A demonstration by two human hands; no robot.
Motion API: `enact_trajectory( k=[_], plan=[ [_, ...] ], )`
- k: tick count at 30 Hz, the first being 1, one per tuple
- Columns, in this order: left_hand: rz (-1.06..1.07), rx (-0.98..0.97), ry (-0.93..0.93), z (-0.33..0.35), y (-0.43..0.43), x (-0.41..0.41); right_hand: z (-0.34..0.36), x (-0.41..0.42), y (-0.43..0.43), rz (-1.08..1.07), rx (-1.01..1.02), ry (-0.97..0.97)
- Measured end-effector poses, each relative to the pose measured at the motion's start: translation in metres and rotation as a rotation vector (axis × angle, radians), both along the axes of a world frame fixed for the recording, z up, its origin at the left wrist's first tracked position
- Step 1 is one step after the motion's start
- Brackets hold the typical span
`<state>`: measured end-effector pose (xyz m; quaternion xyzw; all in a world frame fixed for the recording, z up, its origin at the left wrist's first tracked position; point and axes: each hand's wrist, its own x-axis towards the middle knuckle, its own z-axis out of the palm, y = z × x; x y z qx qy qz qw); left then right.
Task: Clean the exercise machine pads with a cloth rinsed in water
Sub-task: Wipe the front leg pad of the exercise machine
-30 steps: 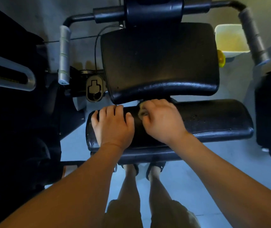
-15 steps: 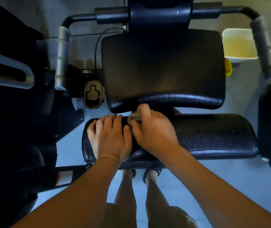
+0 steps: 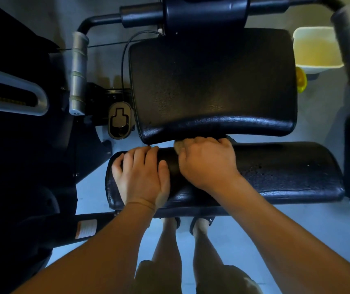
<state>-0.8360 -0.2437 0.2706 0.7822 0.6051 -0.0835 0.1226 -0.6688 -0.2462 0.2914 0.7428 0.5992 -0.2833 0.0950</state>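
A long black lower pad point(image 3: 286, 172) lies across the machine, wet with droplets on its right part. Above it sits a wide black seat pad point(image 3: 212, 81). My right hand point(image 3: 208, 162) grips a small tan cloth point(image 3: 178, 146) against the lower pad's far edge, in the gap under the seat pad; most of the cloth is hidden by my fingers. My left hand point(image 3: 142, 175) rests flat on the left end of the lower pad, fingers straight over its top.
A white tub point(image 3: 316, 49) of yellowish water stands on the floor at the far right, a yellow object point(image 3: 301, 80) beside it. Grey handle grips point(image 3: 77, 73) flank the seat. Dark machine parts fill the left. My legs stand below the pad.
My right hand with the cloth has slid to the right along the far edge of the lower pad. The left hand has stayed in place. The camera has tilted slightly.
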Motion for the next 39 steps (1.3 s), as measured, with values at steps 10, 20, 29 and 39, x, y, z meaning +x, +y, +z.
enact_trajectory(
  k=[10,20,29,39],
  plan=[
    [0.004,0.011,-0.018,-0.001,-0.001,0.001,-0.001,-0.007,-0.009,-0.111,0.060,0.029],
    [0.005,0.017,-0.031,-0.004,-0.003,0.001,0.009,0.013,-0.037,-0.083,0.232,0.155],
    [-0.005,0.042,-0.010,-0.004,-0.005,0.000,0.010,0.031,-0.061,-0.265,0.284,-0.104],
    [0.023,0.071,-0.040,-0.006,-0.006,0.002,0.025,0.014,-0.086,-0.144,0.364,0.046]
  ],
)
